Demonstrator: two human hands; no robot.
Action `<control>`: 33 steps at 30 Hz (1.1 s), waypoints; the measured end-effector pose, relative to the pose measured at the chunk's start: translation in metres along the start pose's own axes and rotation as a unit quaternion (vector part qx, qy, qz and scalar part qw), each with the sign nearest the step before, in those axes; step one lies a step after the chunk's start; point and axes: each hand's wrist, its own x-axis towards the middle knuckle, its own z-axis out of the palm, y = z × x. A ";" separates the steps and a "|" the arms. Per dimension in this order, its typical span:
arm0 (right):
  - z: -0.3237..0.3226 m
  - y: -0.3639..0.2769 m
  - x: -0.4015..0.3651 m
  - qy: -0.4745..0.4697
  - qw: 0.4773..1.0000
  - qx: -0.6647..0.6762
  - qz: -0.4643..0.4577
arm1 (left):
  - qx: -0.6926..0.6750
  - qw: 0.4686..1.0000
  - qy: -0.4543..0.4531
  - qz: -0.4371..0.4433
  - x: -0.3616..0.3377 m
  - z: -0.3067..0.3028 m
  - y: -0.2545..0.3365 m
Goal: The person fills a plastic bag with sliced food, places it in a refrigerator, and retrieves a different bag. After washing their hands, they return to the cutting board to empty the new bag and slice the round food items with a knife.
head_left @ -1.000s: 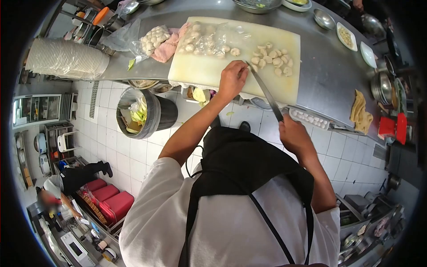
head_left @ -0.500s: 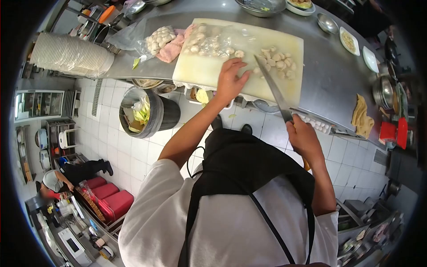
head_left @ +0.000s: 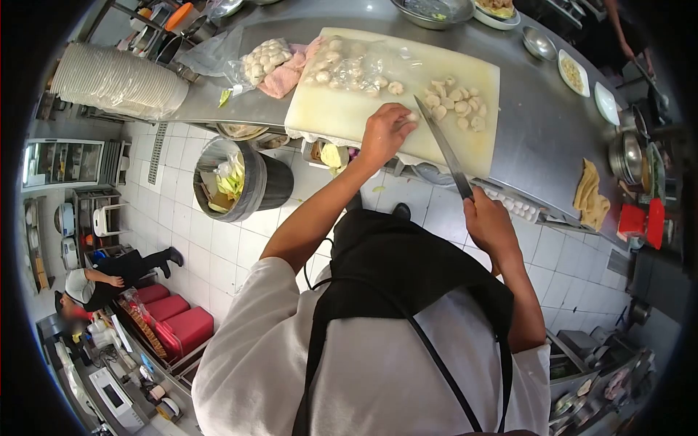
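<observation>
My right hand (head_left: pixel 488 218) is closed round the handle of a long knife (head_left: pixel 447 151), whose blade slants up and left over the white cutting board (head_left: pixel 320 116). At the board's near middle my left hand (head_left: pixel 387 134) has its fingers curled on a small white ball (head_left: pixel 412 116), close by the blade's tip. Right of the tip lies a spread of cut pale pieces (head_left: pixel 458 102). One whole white ball (head_left: pixel 395 88) rests farther back, beside a clear plastic bag (head_left: pixel 356 69) with several more balls in and around it.
Left of the board are another bag of white balls (head_left: pixel 265 59) and a pink cloth (head_left: pixel 283 78). A lined bin (head_left: pixel 251 182) with leafy scraps stands below. A tan cloth (head_left: pixel 591 192) lies at the counter's right. Two other people are at the far left and upper right.
My left hand has gone from spread fingers to a curled grip on a white ball near the blade. The knife has shifted slightly. The person at left has turned and moved an arm.
</observation>
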 end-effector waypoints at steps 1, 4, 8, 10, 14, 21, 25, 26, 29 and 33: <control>-0.003 -0.003 -0.005 -0.001 1.000 0.000 0.005 | 0.010 1.000 0.003 0.009 -0.001 -0.002 0.000; -0.010 -0.010 -0.016 -0.019 1.000 -0.015 0.019 | -0.006 1.000 0.008 -0.007 -0.004 -0.001 -0.001; -0.013 -0.013 -0.022 -0.036 0.999 -0.011 0.012 | -0.015 1.000 0.006 -0.024 -0.002 0.001 0.001; -0.011 -0.013 -0.022 -0.034 0.999 -0.015 0.007 | -0.012 1.000 0.008 -0.024 -0.002 0.001 0.002; -0.012 -0.017 -0.022 -0.040 0.999 -0.016 0.018 | -0.013 1.000 0.009 -0.025 -0.002 0.001 0.001; 0.018 -0.010 0.004 -0.029 0.999 -0.013 -0.024 | 0.001 1.000 0.017 -0.020 -0.006 0.004 -0.002; 0.017 -0.009 0.020 -0.006 1.000 -0.010 -0.027 | 0.000 1.000 0.014 -0.010 0.001 0.007 -0.005; 0.011 -0.011 0.019 0.003 1.000 -0.010 -0.024 | -0.005 1.000 0.014 -0.011 0.001 0.010 -0.003; -0.003 -0.008 0.007 0.036 0.999 0.031 -0.017 | 0.028 0.999 0.024 0.039 0.006 0.011 -0.005; -0.013 -0.007 -0.015 0.010 0.999 0.035 -0.004 | 0.074 0.994 0.066 0.035 0.037 -0.006 -0.013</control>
